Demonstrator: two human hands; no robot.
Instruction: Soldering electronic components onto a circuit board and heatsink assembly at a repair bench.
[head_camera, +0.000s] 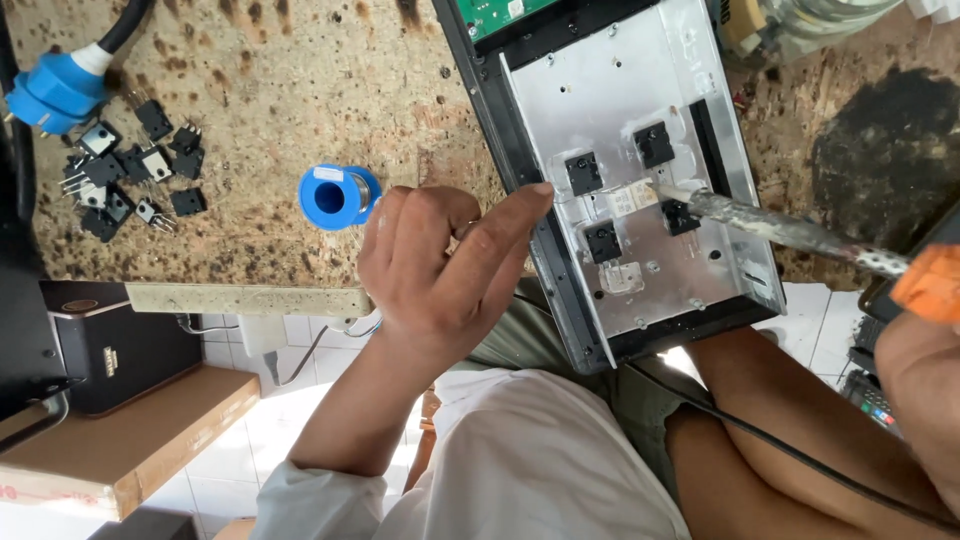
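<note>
A metal chassis plate (700, 270) in a black frame lies across the bench edge and my lap, with several black transistors (584, 172) mounted on it. My left hand (440, 255) rests at its left edge, forefinger tip touching the frame beside a transistor; it appears to pinch thin solder wire. My right hand (925, 365) grips the orange handle of a soldering iron (790, 232). The iron's tip touches a small white part (632, 200) between the transistors.
A blue solder spool (338, 195) stands left of my hand. Loose black transistors (125, 175) lie scattered at far left near a blue power plug (55, 92). A green circuit board (495, 12) sits at the chassis top. Below the bench are a cardboard box and a black speaker.
</note>
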